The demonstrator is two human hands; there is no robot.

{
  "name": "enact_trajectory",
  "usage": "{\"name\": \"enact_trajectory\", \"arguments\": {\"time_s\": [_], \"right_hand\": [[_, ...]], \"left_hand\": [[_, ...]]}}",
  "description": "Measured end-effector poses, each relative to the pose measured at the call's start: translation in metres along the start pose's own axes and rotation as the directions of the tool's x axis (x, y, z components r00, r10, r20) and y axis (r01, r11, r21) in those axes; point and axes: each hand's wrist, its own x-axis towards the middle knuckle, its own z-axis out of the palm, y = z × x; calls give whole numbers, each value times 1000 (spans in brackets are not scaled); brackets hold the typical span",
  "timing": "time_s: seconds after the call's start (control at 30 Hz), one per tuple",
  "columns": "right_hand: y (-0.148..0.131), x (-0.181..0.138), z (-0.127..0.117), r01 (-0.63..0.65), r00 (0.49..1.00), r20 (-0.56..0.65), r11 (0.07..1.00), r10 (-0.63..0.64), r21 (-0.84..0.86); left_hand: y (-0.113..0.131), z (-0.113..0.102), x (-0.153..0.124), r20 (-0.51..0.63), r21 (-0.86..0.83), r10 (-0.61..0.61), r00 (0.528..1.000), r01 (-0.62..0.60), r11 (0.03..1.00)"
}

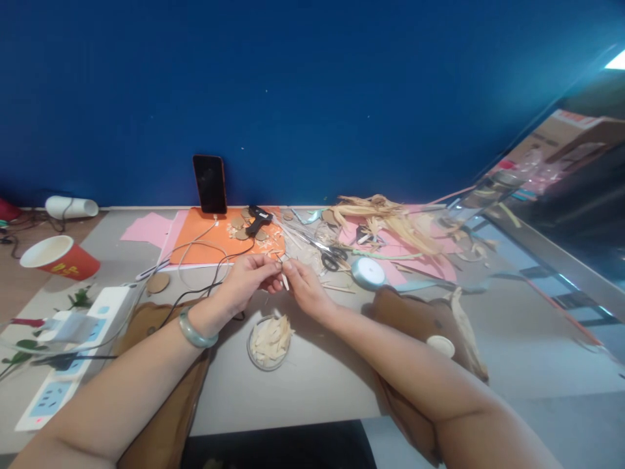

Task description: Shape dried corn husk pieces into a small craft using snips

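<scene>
My left hand (251, 280), with a jade-coloured bangle (199, 332) at the wrist, has its thumb and forefinger pinched together. What lies between those fingertips is too small to make out. Opposite it, fingertips nearly touching, my right hand (308, 290) pinches a small pale strip (285, 281) that points downward. Just below the hands stands a round clear dish (251, 357) heaped with cream-coloured flakes (269, 339). Behind them lie black-handled scissors (330, 260) and a black glue gun (258, 220), the latter on an orange sheet (195, 236).
Dried husks (385, 212) and a roll of light-blue ribbon (368, 272) lie at the back right. A phone (209, 184) leans on the blue wall. At left are a paper cup (66, 257), a power strip (53, 394) and loose cables. Brown cloth covers lie under both forearms.
</scene>
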Motion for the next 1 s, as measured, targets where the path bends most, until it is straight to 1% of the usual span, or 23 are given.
{"name": "enact_trajectory", "arguments": {"time_s": [0.17,0.27,0.33,0.4,0.47,0.53,0.63,0.73,0.87,1.0], "right_hand": [[0,0,-1,-2,1000,-8,1000,2,-2],[-2,0,0,-36,999,-19,999,36,15],[-4,0,1,-83,995,-41,994,86,68],[-5,1,1,-143,986,-61,975,155,170],[-6,1,1,-187,975,-70,945,212,270],[-8,1,0,-190,972,-72,934,222,304],[-10,0,-2,-165,980,-73,964,184,206],[-12,-1,-4,-142,986,-66,984,150,111],[-13,-1,-5,-112,990,-70,987,121,117],[-15,-1,-6,-91,993,-65,991,98,103]], "left_hand": [[-1,-1,0,8,-2,4,1000,-4,1000],[1,0,0,16,6,1,1000,-1,1000],[2,0,0,-4,8,9,1000,-9,1000],[4,0,0,-53,17,38,998,-37,999],[5,-1,0,-107,42,93,990,-89,995],[5,-2,0,-139,74,158,978,-149,986],[5,-4,0,-160,113,212,964,-196,974],[4,-5,1,-176,118,214,961,-195,974],[5,-4,0,-153,86,185,971,-173,981],[7,-3,-1,-135,106,162,978,-148,983]]}}
